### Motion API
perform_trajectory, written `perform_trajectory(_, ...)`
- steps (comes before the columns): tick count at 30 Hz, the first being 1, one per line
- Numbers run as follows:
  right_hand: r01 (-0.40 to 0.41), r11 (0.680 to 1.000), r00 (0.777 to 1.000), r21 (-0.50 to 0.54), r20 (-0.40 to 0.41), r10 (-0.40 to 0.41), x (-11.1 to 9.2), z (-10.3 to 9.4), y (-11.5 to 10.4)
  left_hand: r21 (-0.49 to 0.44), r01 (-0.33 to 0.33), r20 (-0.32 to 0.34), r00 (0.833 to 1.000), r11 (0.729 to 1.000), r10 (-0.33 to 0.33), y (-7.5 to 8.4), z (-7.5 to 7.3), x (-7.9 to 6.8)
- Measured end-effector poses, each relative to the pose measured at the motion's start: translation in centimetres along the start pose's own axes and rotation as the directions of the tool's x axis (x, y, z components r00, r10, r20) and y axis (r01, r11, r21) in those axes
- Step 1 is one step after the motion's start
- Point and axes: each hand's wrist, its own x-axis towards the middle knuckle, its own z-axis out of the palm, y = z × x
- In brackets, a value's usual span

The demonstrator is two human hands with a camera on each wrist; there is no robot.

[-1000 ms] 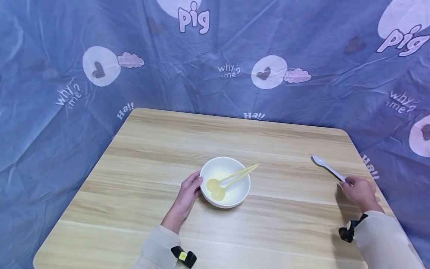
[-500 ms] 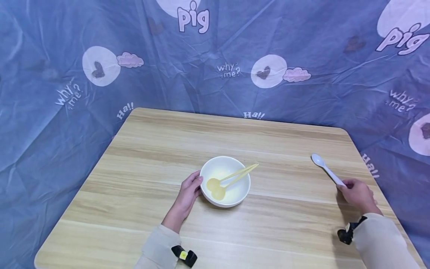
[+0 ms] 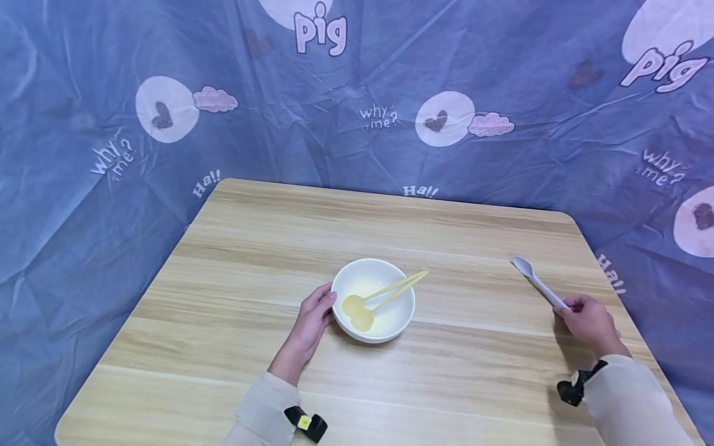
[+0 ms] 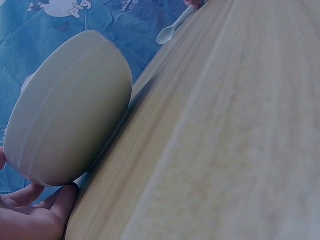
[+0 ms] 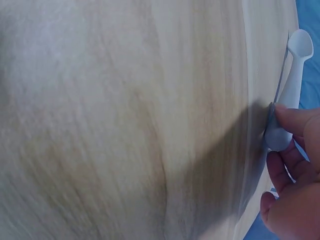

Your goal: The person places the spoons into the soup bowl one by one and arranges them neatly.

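A white bowl (image 3: 398, 316) stands on the table with two pale yellow spoons (image 3: 362, 319) inside, their handles crossing the far-right rim. My left hand (image 3: 308, 325) holds the bowl's left side, thumb at the rim and fingers against the outer wall. The left wrist view shows the bowl's outside (image 4: 75, 110) with fingers touching its lower part. At the right, my right hand (image 3: 592, 325) pinches a white spoon (image 3: 541, 286) by its handle end, the spoon's bowl pointing away. In the right wrist view the thumb lies on the handle of the spoon (image 5: 292, 90); the spoon appears raised off the table.
The wooden table (image 3: 268, 248) has rounded corners, and its right edge runs close by the right hand. A blue printed cloth (image 3: 334, 142) hangs behind and along both sides. Each sleeve cuff carries a black wrist device (image 3: 577, 387).
My right hand has shifted slightly left, and the white spoon has turned in its grip, with more of the handle showing. The left hand and bowl stay put.
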Motion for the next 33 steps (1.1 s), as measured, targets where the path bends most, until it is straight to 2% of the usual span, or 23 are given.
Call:
perform_trajectory(8, 0.038, 0.999, 0.999, 0.009, -0.022, -0.038, -0.4, -0.1, -0.1, 0.002, 0.005, 0.005, 1.000, 1.000, -0.005, 0.0, 0.1, -0.1)
perform_trajectory(16, 0.109, 0.993, 0.973, 0.036, -0.208, -0.099, -0.1, -1.1, -1.1, 0.005, 0.008, 0.000, 1.000, 1.000, -0.008, 0.1, 0.0, 0.0)
perform_trajectory(22, 0.077, 0.995, 0.960, 0.064, -0.276, -0.056, 0.0, -1.9, -2.5, -0.002, 0.009, -0.003, 1.000, 1.000, -0.009, 0.1, 0.0, -0.1)
perform_trajectory(26, 0.089, 0.989, 0.943, 0.121, -0.329, -0.044, 0.2, -2.2, -3.6, -0.004, 0.012, -0.007, 1.000, 1.000, -0.012, 0.1, 0.0, -0.3)
perform_trajectory(33, -0.021, 0.973, 0.917, 0.229, -0.383, 0.110, 0.0, -2.7, -5.9, -0.004, 0.004, 0.001, 1.000, 1.000, -0.004, 0.2, 0.0, -0.3)
